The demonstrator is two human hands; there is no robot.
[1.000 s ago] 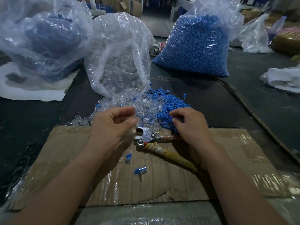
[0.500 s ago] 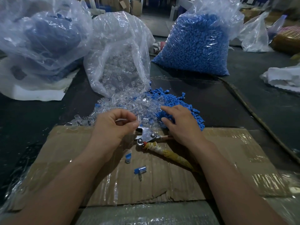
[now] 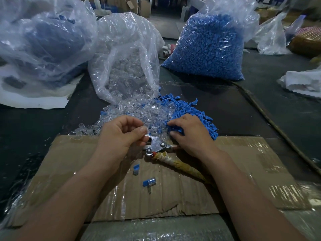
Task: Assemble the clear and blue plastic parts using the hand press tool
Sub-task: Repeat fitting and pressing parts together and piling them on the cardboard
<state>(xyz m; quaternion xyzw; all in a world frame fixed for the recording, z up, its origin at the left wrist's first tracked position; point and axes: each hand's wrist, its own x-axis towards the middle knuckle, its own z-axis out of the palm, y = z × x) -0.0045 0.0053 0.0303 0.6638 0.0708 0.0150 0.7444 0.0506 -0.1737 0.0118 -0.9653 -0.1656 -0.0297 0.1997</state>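
My left hand [image 3: 121,136] hovers over the cardboard's far edge and pinches a small clear part between thumb and fingertips. Right beside it lies the hand press tool [image 3: 157,146], its metal head next to my left fingers and its yellow-taped handle [image 3: 182,166] running back under my right wrist. My right hand [image 3: 190,134] reaches into the loose blue parts [image 3: 198,113], with curled fingers and thumb closing on a blue piece at the pile's near edge. The loose clear parts [image 3: 139,112] are heaped just beyond both hands.
Two joined clear-and-blue pieces [image 3: 136,169] [image 3: 149,182] lie on the taped cardboard sheet [image 3: 243,171]. Behind stand an open bag of clear parts [image 3: 125,63], a full bag of blue parts [image 3: 208,46] and a large bag [image 3: 40,42] at the left. A cord [image 3: 271,122] crosses the dark table at the right.
My right hand spread over the blue pile, pushing it right, then curled its fingers onto blue pieces. My left hand stayed by the tool head, still pinching.
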